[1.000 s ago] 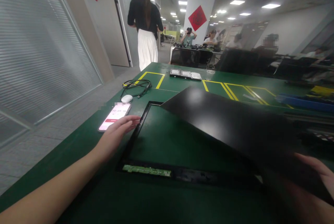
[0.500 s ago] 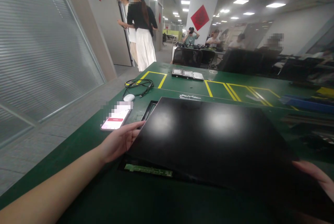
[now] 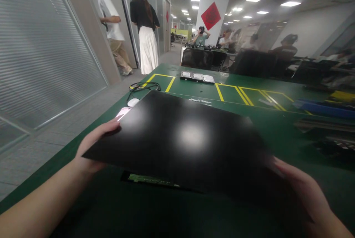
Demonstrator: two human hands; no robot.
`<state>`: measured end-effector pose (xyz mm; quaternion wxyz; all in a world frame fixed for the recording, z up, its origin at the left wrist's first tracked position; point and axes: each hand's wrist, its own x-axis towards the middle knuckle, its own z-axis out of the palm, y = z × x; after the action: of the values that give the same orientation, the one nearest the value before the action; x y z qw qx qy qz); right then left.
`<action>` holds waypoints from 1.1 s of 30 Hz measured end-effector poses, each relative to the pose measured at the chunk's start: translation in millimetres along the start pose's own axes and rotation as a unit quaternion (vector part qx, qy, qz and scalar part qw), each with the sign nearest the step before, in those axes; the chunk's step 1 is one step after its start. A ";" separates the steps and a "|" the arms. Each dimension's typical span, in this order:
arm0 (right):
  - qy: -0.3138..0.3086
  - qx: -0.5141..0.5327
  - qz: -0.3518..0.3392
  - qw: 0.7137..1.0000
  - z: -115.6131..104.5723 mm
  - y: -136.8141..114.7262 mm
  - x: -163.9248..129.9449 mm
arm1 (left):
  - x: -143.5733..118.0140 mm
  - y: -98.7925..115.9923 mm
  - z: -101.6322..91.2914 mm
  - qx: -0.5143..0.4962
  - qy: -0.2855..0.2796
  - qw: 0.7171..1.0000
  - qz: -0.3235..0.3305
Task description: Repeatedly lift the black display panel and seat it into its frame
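A flat black screen panel (image 3: 177,138), glossy with light reflections, is held up between my two hands. My left hand (image 3: 97,140) grips its left edge, thumb on top and fingers underneath. On the right edge, my right hand (image 3: 299,182) is closed the same way, though its lower part is dark and its fingers are hidden beneath. Below the panel's near edge a green circuit strip (image 3: 149,179) shows on a dark part lying on the table; the panel covers the rest. A phone (image 3: 122,113) peeks out by my left thumb, partly covered.
The green table (image 3: 238,108) bears yellow tape outlines. At the back sit several hard drives (image 3: 197,77) and a clear cup (image 3: 224,78). A black cable (image 3: 144,87) and a white mouse (image 3: 133,102) lie to the left, a blue tray (image 3: 324,109) to the right. Two people stand by the glass wall.
My hands have lifted the panel and shifted it leftward, so it now overlaps most of the phone. Behind, one person has moved left, away from the other.
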<state>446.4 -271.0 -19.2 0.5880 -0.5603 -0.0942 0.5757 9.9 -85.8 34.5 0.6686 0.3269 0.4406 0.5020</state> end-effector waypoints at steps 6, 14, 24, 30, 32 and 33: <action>-0.022 -0.063 -0.070 0.995 18.1 1.1 0.2 | -8.1 15.1 14.7 0.003 0.013 0.998 0.059; 0.050 -0.155 -0.091 0.982 28.0 -9.6 -4.6 | -1.7 -4.2 6.7 0.078 0.020 0.996 0.026; 0.144 -0.276 -0.127 0.942 8.3 -11.9 9.9 | -3.7 -24.7 16.7 0.112 -0.072 0.991 0.010; 0.161 -0.301 -0.132 0.931 9.8 -10.7 11.2 | -0.6 -31.8 13.3 0.086 -0.084 0.993 -0.013; 0.161 -0.307 -0.139 0.928 13.6 -9.4 9.8 | 0.2 -33.2 13.5 0.085 -0.080 0.993 -0.016; 0.157 -0.310 -0.144 0.927 14.9 -8.6 9.3 | 0.3 -33.8 14.0 0.086 -0.076 0.993 -0.019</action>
<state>443.0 -253.1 -12.3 0.4683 -0.7784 -0.2541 0.3319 35.7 -95.1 10.3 0.6793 0.4115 0.4361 0.4231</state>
